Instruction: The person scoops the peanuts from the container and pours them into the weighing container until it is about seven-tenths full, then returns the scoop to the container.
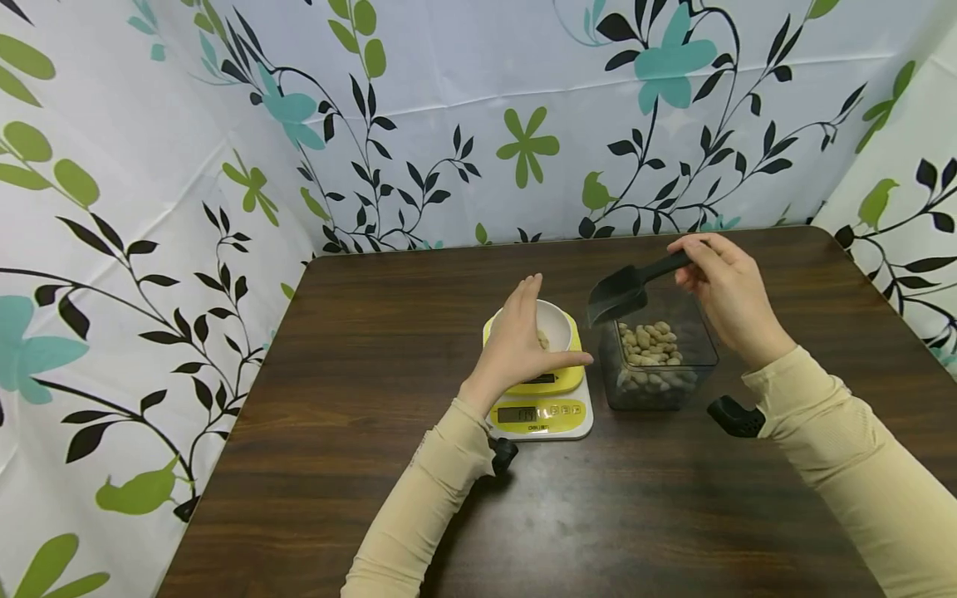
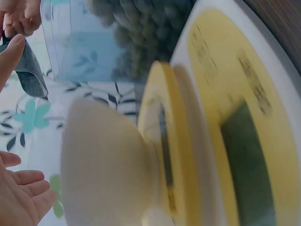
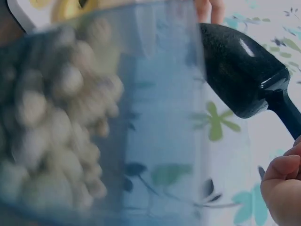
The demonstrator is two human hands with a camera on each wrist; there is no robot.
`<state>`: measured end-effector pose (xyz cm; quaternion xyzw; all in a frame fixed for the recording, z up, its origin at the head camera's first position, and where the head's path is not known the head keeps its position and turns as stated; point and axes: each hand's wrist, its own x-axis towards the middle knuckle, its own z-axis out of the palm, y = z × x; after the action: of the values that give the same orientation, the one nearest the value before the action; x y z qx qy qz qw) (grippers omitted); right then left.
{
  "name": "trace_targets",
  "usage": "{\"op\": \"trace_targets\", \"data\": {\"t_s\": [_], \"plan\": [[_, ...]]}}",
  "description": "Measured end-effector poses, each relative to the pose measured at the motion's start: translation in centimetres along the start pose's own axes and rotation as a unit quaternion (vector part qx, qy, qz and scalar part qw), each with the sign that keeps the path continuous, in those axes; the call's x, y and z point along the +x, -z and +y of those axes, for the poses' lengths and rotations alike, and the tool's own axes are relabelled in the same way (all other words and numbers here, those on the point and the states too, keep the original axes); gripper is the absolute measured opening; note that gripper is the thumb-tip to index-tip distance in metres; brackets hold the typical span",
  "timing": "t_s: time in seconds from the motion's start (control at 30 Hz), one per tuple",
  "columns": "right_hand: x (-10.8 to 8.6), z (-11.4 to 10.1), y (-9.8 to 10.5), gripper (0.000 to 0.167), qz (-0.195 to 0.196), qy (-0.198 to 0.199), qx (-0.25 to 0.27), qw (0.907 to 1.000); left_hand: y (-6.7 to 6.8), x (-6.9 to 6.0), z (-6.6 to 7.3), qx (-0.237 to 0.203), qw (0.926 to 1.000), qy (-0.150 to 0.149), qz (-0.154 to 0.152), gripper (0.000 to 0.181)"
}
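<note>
1. The right hand [image 1: 725,291] grips the handle of a black scoop [image 1: 619,293], its fingers and thumb clamped together on the handle's end; the scoop is tilted, its blade pointing down and to the left.
2. The scoop's blade hangs over the left side of a clear container [image 1: 701,336]; pale nuts [image 1: 649,342] lie heaped inside the container, seen through its walls as well.
3. The left hand [image 1: 516,340] is held beside a white bowl [image 1: 555,320], its fingers straight and its thumb spread well apart from them; the left wrist view shows a gap between this hand and the bowl.
4. The bowl sits on the yellow platform of a kitchen scale [image 1: 542,417], with some pale pieces visible in it; the scale's display shows digits too blurred to read surely.
5. The container stands just right of the scale; both rest on a dark wooden table [image 1: 359,374], with a leaf-patterned cloth [image 1: 463,149] hanging behind.
</note>
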<state>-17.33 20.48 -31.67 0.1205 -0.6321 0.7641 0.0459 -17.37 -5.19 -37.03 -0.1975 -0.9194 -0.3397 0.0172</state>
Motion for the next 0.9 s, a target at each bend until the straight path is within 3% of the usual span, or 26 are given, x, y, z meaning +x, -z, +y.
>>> {"op": "trace_targets", "data": {"t_s": [0.17, 0.3, 0.37, 0.43, 0.5, 0.6, 0.7, 0.8, 0.9], "plan": [[-0.4, -1.3, 1.4, 0.017, 0.006, 0.043, 0.034, 0.9985, -0.9, 0.7, 2.1, 0.014, 0.9991, -0.027, -0.028, 0.121], [-0.7, -1.9, 2.5, 0.015, 0.013, 0.051, 0.018, 0.9984, -1.7, 1.1, 3.4, 0.018, 0.998, -0.041, -0.043, 0.121], [-0.9, -2.1, 3.0, 0.015, 0.019, 0.046, -0.018, 0.9986, -2.1, 1.3, 3.9, 0.018, 0.9975, -0.045, -0.052, 0.121], [-1.1, -2.2, 3.4, 0.016, 0.027, 0.038, -0.104, 0.9935, -2.5, 1.5, 4.2, 0.022, 0.9969, -0.048, -0.058, 0.121], [-1.2, -2.4, 3.8, 0.017, 0.033, 0.028, -0.204, 0.978, -2.9, 1.6, 4.4, 0.027, 0.9964, -0.05, -0.064, 0.12], [-1.4, -2.5, 4.0, 0.018, 0.037, 0.016, -0.349, 0.9361, -3.4, 1.8, 4.6, 0.03, 0.9958, -0.052, -0.069, 0.12], [-1.5, -2.6, 3.9, 0.023, 0.028, 0.015, -0.425, 0.9046, -3.9, 2.0, 4.8, 0.026, 0.9955, -0.057, -0.071, 0.119], [-1.6, -2.7, 3.7, 0.03, 0.018, 0.018, -0.47, 0.8824, -4.3, 2.1, 4.8, 0.032, 0.995, -0.058, -0.075, 0.119], [-1.6, -2.8, 3.6, 0.032, 0.01, 0.019, -0.5, 0.8658, -4.8, 2.3, 4.8, 0.044, 0.9941, -0.06, -0.079, 0.119]]}}
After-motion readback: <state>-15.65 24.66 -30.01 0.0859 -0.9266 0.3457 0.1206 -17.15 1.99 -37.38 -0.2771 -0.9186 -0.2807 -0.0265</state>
